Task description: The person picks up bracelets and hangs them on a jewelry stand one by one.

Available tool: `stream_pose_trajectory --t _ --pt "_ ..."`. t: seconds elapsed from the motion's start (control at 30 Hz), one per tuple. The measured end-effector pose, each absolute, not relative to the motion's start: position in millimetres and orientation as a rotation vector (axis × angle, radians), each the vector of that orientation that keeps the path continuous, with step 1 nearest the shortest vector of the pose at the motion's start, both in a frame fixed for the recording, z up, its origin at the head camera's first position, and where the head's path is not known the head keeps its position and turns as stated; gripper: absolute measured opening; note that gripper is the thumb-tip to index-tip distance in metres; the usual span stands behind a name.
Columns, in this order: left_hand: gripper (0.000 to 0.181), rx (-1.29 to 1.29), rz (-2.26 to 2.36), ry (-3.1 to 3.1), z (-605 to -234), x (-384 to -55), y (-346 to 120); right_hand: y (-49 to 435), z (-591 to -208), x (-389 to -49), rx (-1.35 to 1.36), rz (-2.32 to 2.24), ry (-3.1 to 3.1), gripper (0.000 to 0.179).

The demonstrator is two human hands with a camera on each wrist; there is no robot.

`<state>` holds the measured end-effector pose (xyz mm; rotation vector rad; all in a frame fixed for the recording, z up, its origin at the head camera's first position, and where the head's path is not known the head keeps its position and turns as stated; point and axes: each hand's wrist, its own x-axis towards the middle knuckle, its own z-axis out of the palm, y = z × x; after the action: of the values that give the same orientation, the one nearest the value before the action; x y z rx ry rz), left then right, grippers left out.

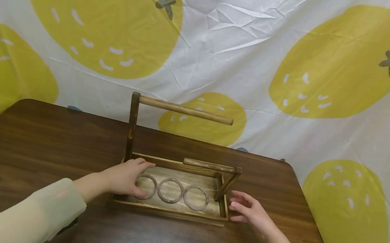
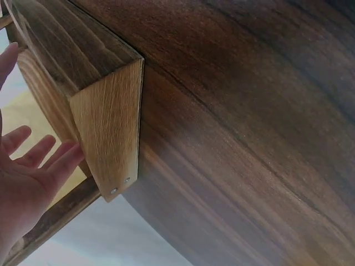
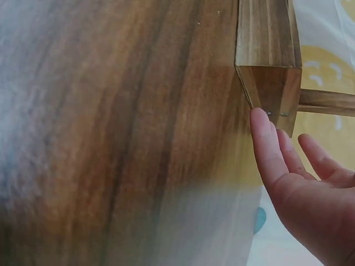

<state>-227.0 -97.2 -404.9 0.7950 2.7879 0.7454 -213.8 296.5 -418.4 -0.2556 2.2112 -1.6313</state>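
Note:
Three greyish rings lie side by side in a wooden tray (image 1: 172, 212) that has two wooden posts with crossbars. My left hand (image 1: 129, 177) is over the tray's left end, its thumb and fingers spread above the left ring (image 1: 154, 184) and covering part of it. In the left wrist view its fingers (image 2: 66, 160) are loosely extended beside the tray's end wall (image 2: 108, 122). The middle ring (image 1: 168, 202) and the right ring (image 1: 194, 208) lie uncovered. Just outside the tray's right end is my right hand (image 1: 251, 211), fingers extended and holding nothing.
A tall post (image 1: 132, 128) at the back left carries a long crossbar (image 1: 185, 110); a shorter post (image 1: 227, 185) at the right carries a shorter crossbar (image 1: 208, 165). The brown table (image 1: 60, 137) stands against a white cloth (image 1: 225, 57) printed with yellow fruit.

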Motion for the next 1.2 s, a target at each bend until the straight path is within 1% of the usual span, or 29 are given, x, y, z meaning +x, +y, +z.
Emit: stream_pose_trajectory --t 0.2,0.73,1.0,1.2 --pt "0.082 0.773 0.697 2.769 -408 -229 -93 292 -421 -213 -0.211 -1.636 2.199 0.067" --pt "0.081 0.756 0.555 2.776 -416 -237 -85 288 -431 -214 -0.196 -1.608 2.147 0.068" --pt "0.074 0.782 0.509 2.789 -417 -237 -83 287 -431 -214 -0.216 -1.602 2.143 0.064" --pt "0.067 0.81 0.46 2.808 -417 -238 -81 288 -431 -215 -0.211 -1.586 2.143 0.066"
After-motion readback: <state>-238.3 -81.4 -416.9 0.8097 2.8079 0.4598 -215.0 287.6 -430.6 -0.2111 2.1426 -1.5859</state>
